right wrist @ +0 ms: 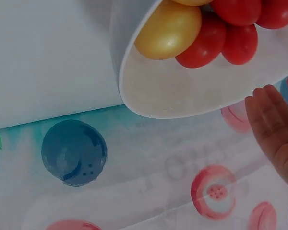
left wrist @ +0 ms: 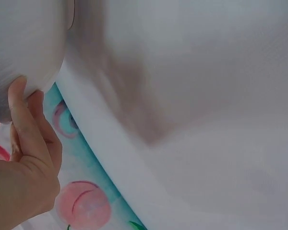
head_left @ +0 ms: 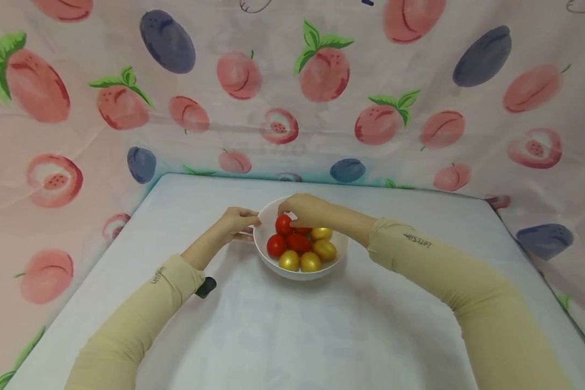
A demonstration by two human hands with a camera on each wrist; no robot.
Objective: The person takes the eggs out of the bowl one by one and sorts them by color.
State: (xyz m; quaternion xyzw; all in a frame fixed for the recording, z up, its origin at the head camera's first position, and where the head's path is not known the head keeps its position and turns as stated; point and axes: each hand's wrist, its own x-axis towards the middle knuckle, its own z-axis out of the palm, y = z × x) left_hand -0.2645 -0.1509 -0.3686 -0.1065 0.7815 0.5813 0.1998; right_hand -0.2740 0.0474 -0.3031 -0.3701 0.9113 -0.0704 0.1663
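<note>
A white bowl (head_left: pixel 304 275) stands on the table, holding several glossy red eggs (head_left: pixel 276 245) and gold eggs (head_left: pixel 310 262). At its left side, my left hand (head_left: pixel 236 222) grips the wall near the rim; in the left wrist view its fingertips (left wrist: pixel 20 86) press against the outside. My right hand (head_left: pixel 307 209) reaches over the far part of the bowl, just above the red eggs. In the right wrist view, its fingers (right wrist: pixel 266 112) look fairly straight, apart from the visible eggs. The head view hides some eggs under that hand.
The white tabletop (head_left: pixel 292 330) extends around the bowl. A fruit-printed curtain (head_left: pixel 283 76) hangs behind and along the sides. Below the left forearm shows a small dark device (head_left: pixel 206 287). Cream sleeves (head_left: pixel 434 265) cover both arms.
</note>
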